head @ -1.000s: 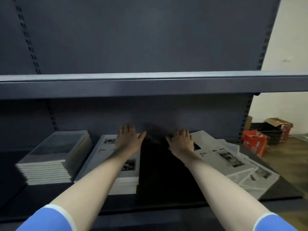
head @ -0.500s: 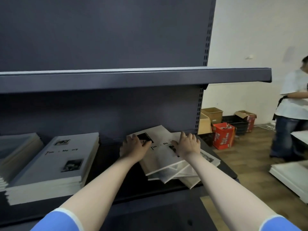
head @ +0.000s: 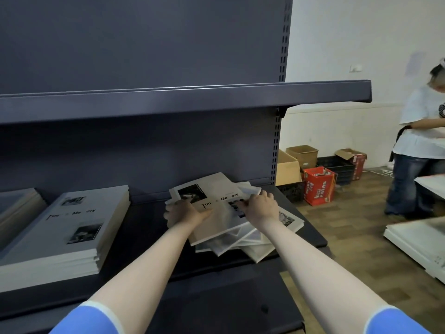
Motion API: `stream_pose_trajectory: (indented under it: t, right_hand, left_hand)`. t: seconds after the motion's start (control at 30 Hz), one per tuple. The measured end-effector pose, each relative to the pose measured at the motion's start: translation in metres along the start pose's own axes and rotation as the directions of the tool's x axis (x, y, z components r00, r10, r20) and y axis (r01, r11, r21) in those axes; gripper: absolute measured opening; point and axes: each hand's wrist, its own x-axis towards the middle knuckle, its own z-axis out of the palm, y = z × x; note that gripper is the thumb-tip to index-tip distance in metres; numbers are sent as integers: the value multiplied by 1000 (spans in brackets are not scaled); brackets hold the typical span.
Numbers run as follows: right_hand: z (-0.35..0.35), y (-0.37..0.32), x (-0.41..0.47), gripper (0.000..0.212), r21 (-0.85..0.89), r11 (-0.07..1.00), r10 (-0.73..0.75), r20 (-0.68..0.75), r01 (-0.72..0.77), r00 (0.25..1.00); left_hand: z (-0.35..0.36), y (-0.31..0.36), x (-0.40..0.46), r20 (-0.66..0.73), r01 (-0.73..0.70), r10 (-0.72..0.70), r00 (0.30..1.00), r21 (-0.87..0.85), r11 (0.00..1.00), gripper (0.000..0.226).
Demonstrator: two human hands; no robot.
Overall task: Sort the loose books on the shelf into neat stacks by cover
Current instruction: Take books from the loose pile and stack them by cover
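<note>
Both arms outstretched, left hand (head: 185, 211), right hand (head: 258, 206) — gripping top book (head: 212, 213)

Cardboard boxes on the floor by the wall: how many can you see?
4: a large brown box beside the shelf, a smaller brown box behind it, a red box in front, a red-sided box farther right. Others may be hidden.

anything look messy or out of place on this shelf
Yes: the pile of books under both hands at the shelf's right end is fanned out, corners pointing different ways. The stack to its left sits square.
</note>
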Motion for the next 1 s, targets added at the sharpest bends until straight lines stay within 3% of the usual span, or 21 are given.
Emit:
stream_pose_trajectory:
  t: [0.17,0.37,0.43,0.6,0.8,0.9,1.0]
  right_hand:
    - [2,-17,0,62,53,998,38,-11,-37,999]
    - [0,-26,2,63,165,978,127,17,-128,992]
    - [-1,-32,5,52,201,968,147,33,-151,989]
    - [-4,-38,14,33,352,917,140,154,-187,978]
    - [-10,-65,20,50,536,823,54,256,-188,965]
    - [-5,-89,24,62,649,744,36,202,-161,979]
    - [-8,-120,20,66,654,751,19,117,-91,993]
  left_hand:
    - [-2,-16,13,91,50,-19,996,-361,931,73]
    - [-7,-27,20,35,5,14,999,-498,867,47]
    - [-13,-26,23,6,-20,26,1000,-500,866,36]
    - [-30,-28,31,-64,-136,120,991,-530,837,35]
    - [-67,-49,37,-119,-260,233,965,-531,807,31]
    - [-88,-65,39,-139,-305,272,952,-496,813,25]
    - [-110,-84,40,-144,-312,277,950,-466,828,30]
